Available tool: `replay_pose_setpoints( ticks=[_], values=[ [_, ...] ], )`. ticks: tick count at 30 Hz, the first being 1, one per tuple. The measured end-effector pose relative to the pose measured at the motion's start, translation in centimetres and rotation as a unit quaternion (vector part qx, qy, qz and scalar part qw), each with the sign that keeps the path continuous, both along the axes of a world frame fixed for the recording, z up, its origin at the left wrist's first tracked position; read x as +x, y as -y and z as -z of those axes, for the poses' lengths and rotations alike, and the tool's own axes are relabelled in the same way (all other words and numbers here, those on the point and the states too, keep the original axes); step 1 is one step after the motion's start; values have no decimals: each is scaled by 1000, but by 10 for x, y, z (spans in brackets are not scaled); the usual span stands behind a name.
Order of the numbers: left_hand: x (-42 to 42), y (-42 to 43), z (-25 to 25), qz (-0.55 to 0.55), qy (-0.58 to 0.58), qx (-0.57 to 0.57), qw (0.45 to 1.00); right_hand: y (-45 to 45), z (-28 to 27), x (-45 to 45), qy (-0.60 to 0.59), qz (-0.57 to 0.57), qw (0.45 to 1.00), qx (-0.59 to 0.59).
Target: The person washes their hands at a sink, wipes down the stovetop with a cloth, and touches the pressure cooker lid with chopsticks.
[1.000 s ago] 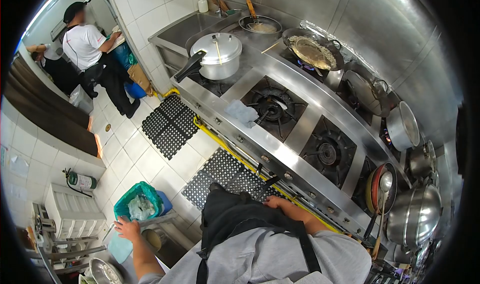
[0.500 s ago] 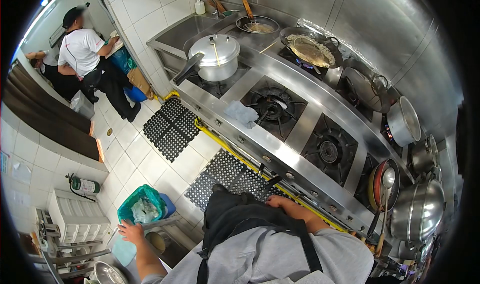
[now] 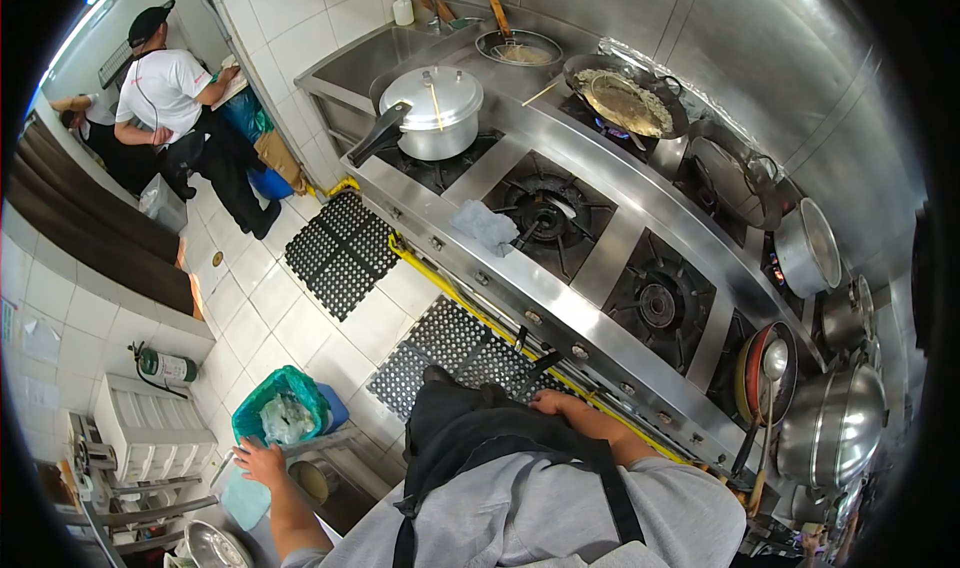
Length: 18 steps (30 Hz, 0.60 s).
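Left hand [image 3: 260, 463]: 8 o'clock, fingers spread, gripping nothing visible, at the counter [image 3: 262, 538] edge.
Pale-blue sheet [image 3: 246, 500]: on the counter, just beside that hand, toward its 7 o'clock.
Right hand [image 3: 547, 401]: 5 o'clock, beside the black apron [image 3: 440, 423]; grip indeterminable.
Green-lined bin [image 3: 336, 408]: 8 o'clock.
Pressure cooker [image 3: 440, 133]: 11 o'clock, on the stove [image 3: 606, 258].
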State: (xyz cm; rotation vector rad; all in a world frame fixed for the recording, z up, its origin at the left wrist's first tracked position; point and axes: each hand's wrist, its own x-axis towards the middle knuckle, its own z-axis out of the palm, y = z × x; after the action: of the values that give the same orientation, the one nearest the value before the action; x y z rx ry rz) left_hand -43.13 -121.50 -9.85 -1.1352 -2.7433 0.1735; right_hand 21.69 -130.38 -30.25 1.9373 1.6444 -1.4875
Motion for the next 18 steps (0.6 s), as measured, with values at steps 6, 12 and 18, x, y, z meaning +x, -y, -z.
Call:
replay_pose_setpoints(
  ticks=[6,12,18],
  values=[
    [1,-2,-3,-4,-6,-8,1000,-1,-4,-2,11,10,1000,0],
    [-1,-1,1,-2,-6,-3,1000,-3,-2,-2,10,-6,1000,-11],
    [1,0,-3,-1,1,-5,1000,-1,-2,-2,18,-5,1000,-8]
  ],
)
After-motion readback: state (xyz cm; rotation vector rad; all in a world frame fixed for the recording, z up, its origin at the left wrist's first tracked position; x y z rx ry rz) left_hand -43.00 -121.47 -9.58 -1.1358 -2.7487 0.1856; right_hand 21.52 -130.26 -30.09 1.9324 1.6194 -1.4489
